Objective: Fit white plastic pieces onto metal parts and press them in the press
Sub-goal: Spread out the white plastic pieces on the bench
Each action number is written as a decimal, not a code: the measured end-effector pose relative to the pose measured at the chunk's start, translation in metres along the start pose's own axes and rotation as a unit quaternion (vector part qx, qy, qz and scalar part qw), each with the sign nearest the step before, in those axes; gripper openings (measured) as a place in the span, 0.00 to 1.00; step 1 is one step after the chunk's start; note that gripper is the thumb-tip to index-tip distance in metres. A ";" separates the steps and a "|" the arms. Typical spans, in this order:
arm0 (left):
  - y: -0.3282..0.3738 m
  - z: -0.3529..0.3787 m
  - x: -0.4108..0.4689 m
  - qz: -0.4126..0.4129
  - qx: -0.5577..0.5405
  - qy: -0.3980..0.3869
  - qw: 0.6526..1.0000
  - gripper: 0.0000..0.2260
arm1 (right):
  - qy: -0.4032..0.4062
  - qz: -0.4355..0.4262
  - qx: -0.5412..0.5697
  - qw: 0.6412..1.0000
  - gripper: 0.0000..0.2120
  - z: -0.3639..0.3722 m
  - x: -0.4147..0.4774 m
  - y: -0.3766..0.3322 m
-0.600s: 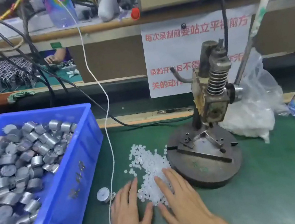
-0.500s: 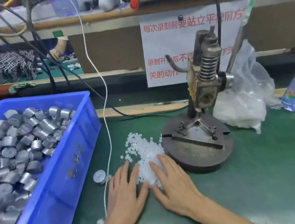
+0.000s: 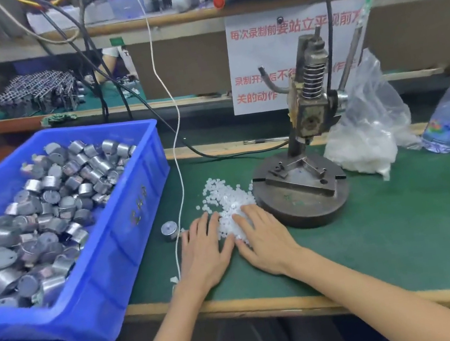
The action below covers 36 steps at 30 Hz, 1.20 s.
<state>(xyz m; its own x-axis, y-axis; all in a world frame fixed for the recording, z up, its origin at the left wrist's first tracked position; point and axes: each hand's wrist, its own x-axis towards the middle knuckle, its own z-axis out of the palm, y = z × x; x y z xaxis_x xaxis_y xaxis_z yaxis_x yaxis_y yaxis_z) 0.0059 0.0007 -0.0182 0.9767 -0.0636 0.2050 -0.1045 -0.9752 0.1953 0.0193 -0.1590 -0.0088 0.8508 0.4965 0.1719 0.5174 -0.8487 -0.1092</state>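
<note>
White pieces (image 3: 226, 196) lie heaped on the green mat (image 3: 377, 234), just left of the press (image 3: 303, 201). The left hand (image 3: 204, 251) and right hand (image 3: 265, 241) lie flat on the heap's near edge, fingers straight and slightly spread, pinching nothing. The blue bin (image 3: 124, 217) at left holds metal parts (image 3: 45, 206); one part (image 3: 169, 230) stands alone beside the left hand

Green bench (image 3: 406, 229), wood-edged | shelf (image 3: 134, 27) overhead, cables (image 3: 100, 72) hanging | white notice (image 3: 255, 58) on brown panel (image 3: 185, 66)
</note>
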 end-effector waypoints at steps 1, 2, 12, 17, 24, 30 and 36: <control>-0.001 0.001 -0.001 0.002 -0.015 -0.001 1.000 0.28 | -0.018 -0.003 -0.003 1.000 0.27 -0.001 0.001 -0.001; -0.002 0.004 -0.002 0.002 -0.032 -0.003 0.999 0.29 | -0.029 0.000 0.006 1.000 0.27 -0.002 0.001 -0.002; 0.001 0.006 -0.008 -0.004 -0.030 -0.041 0.999 0.30 | -0.013 -0.011 -0.037 0.999 0.30 0.005 -0.002 0.000; 0.004 0.001 -0.007 -0.006 -0.026 -0.054 0.998 0.29 | -0.016 -0.014 -0.019 1.000 0.31 0.005 -0.007 -0.002; 0.002 0.000 -0.008 -0.001 -0.041 -0.057 0.998 0.29 | -0.038 -0.007 -0.008 0.999 0.31 -0.002 -0.008 -0.006; -0.002 0.008 -0.006 0.005 -0.024 -0.035 0.999 0.29 | -0.031 -0.020 0.010 0.999 0.30 0.005 -0.005 -0.003; 0.002 0.000 -0.006 0.007 -0.013 -0.041 0.999 0.29 | -0.016 -0.027 0.052 0.998 0.27 0.004 -0.007 -0.006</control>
<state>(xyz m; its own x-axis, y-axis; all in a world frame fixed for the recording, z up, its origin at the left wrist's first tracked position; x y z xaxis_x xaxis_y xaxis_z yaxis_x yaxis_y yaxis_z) -0.0001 -0.0010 -0.0195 0.9870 -0.0953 0.1298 -0.1221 -0.9685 0.2172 0.0106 -0.1571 -0.0131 0.8230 0.5482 0.1488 0.5680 -0.7977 -0.2027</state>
